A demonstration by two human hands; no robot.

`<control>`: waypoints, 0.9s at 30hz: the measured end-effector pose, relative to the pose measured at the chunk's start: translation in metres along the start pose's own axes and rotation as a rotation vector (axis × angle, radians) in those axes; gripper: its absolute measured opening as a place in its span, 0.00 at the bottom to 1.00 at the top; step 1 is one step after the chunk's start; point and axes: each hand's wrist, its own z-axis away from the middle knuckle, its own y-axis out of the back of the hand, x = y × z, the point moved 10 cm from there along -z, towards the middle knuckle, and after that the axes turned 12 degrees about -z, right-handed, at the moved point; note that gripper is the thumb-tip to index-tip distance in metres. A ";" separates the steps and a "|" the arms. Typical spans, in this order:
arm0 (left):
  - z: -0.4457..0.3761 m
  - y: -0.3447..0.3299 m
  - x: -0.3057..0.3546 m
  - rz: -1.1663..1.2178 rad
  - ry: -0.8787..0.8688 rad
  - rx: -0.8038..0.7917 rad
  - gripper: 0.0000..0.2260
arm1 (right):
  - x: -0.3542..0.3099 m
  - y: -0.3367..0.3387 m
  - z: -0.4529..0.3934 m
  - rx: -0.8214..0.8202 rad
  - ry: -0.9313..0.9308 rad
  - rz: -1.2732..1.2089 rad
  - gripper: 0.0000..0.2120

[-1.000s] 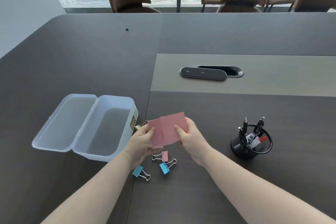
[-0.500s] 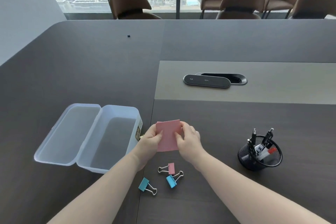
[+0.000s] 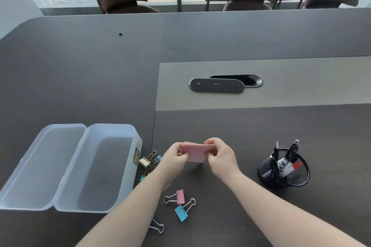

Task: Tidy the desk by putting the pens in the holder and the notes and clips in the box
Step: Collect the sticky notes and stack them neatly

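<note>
Since a second ago we have squared the spread notes [image 3: 195,151] into one stack. Both hands, left [image 3: 174,156] and right [image 3: 219,155], pinch its edges above the table [image 3: 241,206]; light, floppy paper.

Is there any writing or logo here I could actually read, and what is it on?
No text here can be read.
Dark label on the clear box: gold print, too small and blurred.
Black charging pad: a ring mark and a tiny symbol, not legible.
Pink notes in both hands: no writing visible.
</note>
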 end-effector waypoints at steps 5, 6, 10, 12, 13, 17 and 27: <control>-0.011 -0.015 -0.009 0.202 0.074 0.059 0.17 | 0.020 0.006 0.000 0.015 -0.005 0.075 0.13; -0.012 -0.014 -0.006 0.193 0.064 0.088 0.17 | 0.019 0.005 0.001 0.021 0.013 0.082 0.13; -0.018 -0.004 0.000 0.155 0.044 0.174 0.10 | 0.017 0.003 0.003 0.047 0.049 0.076 0.16; -0.019 0.000 -0.001 0.123 0.042 0.197 0.07 | 0.019 0.002 0.001 0.051 0.034 0.064 0.16; -0.019 0.000 -0.001 0.124 0.038 0.205 0.07 | 0.020 0.002 0.000 0.049 0.035 0.076 0.14; -0.020 -0.002 -0.007 0.114 0.057 0.200 0.13 | 0.024 0.001 -0.005 0.039 0.049 0.111 0.10; -0.026 -0.002 -0.003 0.116 0.064 0.179 0.03 | 0.023 -0.004 -0.015 -0.045 0.037 0.088 0.09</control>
